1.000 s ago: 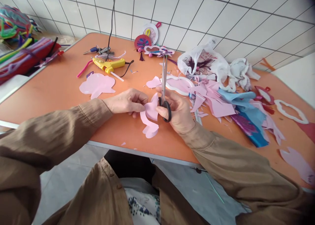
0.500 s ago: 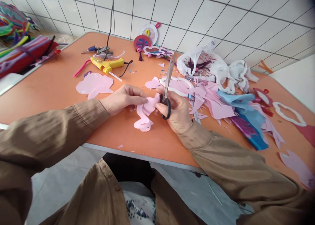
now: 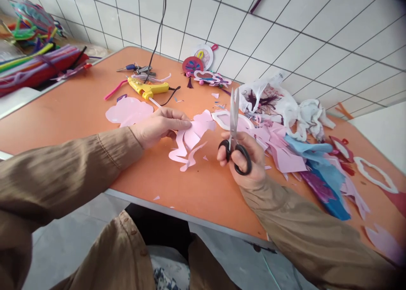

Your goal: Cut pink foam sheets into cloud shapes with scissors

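My left hand point(image 3: 163, 125) pinches a piece of pink paper point(image 3: 193, 134) between thumb and fingers, above the middle of the table. A curling strip hangs from the paper's lower side. To its right, my right hand point(image 3: 249, 157) grips black-handled scissors point(image 3: 234, 121), their blades pointing up and slightly parted, apart from the paper. Behind my left hand lies a pink cloud-shaped cutout point(image 3: 128, 111), partly covered by that hand. A white-rimmed cloud frame point(image 3: 222, 120) rests on the table beyond the scissors.
A yellow glue gun point(image 3: 149, 88) with its cord lies at the back left of the orange table point(image 3: 95, 87). Pink scraps point(image 3: 285, 150), blue fabric point(image 3: 330, 188) and a white plastic bag point(image 3: 285, 108) crowd the right side. Colourful pipe cleaners point(image 3: 41, 68) sit far left.
My right hand has let go of the pink paper and moved right and down with the scissors. The paper stays in my left hand, and its strip now hangs more loosely. The view has shifted slightly.
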{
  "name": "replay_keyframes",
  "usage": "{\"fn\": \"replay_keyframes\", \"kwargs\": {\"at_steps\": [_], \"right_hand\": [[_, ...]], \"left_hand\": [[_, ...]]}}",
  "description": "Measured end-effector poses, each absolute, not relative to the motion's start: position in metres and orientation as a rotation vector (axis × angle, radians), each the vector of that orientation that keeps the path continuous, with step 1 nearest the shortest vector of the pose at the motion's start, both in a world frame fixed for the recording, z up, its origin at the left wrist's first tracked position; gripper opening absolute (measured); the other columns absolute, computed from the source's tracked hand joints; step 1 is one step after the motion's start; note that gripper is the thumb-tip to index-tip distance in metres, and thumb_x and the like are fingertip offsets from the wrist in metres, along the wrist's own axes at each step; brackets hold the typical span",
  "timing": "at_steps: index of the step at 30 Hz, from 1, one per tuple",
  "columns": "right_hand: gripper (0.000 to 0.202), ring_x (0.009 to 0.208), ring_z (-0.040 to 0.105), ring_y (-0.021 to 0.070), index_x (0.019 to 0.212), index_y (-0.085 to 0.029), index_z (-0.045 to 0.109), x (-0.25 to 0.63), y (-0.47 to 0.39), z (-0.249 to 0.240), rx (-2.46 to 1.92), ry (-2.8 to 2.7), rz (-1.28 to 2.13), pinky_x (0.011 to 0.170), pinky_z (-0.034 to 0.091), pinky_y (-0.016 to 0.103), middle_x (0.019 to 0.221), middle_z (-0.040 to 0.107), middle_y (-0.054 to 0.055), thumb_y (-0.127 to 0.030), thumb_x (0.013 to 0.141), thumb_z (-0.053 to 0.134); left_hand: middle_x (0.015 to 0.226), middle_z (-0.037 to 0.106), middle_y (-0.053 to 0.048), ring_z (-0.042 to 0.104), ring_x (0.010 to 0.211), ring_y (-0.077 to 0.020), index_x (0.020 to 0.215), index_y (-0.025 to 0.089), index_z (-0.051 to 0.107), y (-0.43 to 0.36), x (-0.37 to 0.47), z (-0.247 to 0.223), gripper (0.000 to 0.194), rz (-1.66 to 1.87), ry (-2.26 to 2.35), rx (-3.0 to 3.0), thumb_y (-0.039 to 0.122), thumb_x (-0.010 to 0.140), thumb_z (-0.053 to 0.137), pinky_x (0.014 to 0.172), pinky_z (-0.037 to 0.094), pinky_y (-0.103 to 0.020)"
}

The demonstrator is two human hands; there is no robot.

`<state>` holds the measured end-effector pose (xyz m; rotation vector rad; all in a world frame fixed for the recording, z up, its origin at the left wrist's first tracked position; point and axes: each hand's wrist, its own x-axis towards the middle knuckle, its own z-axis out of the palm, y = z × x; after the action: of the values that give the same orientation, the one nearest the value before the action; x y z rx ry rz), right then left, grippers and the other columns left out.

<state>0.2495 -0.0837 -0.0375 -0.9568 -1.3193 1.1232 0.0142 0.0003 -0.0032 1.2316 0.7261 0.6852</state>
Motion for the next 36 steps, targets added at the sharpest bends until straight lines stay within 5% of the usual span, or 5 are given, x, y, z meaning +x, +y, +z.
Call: {"fn": "replay_keyframes", "kwargs": {"at_steps": [15,36], "right_hand": [[0.048,0.044,0.056,0.0143,0.103,-0.021,0.075,0.288,-0.098,-0.031,-1.132,-1.515,1.582,0.042,0.048,0.026,0.06,0.068,0.003,-0.058,0.074,0.084],[0.058,0.046,0.055,0.0126,0.097,-0.018,0.072,0.281,-0.097,-0.02,-1.253,-1.436,1.646,0.044,0.047,0.024,0.058,0.067,0.003,-0.065,0.067,0.087]], "left_hand": [[0.06,0.062,-0.001,0.059,0.055,-0.0089,0.059,0.011,0.066,0.001,0.014,-0.003,0.02,0.802,0.788,1.072,0.015,0.077,0.074,0.055,0.049,-0.019],[0.062,0.067,-0.005,0.063,0.056,-0.0117,0.064,0.011,0.067,0.0,0.013,-0.004,0.021,0.773,0.74,1.121,0.019,0.082,0.073,0.058,0.055,-0.022]]}}
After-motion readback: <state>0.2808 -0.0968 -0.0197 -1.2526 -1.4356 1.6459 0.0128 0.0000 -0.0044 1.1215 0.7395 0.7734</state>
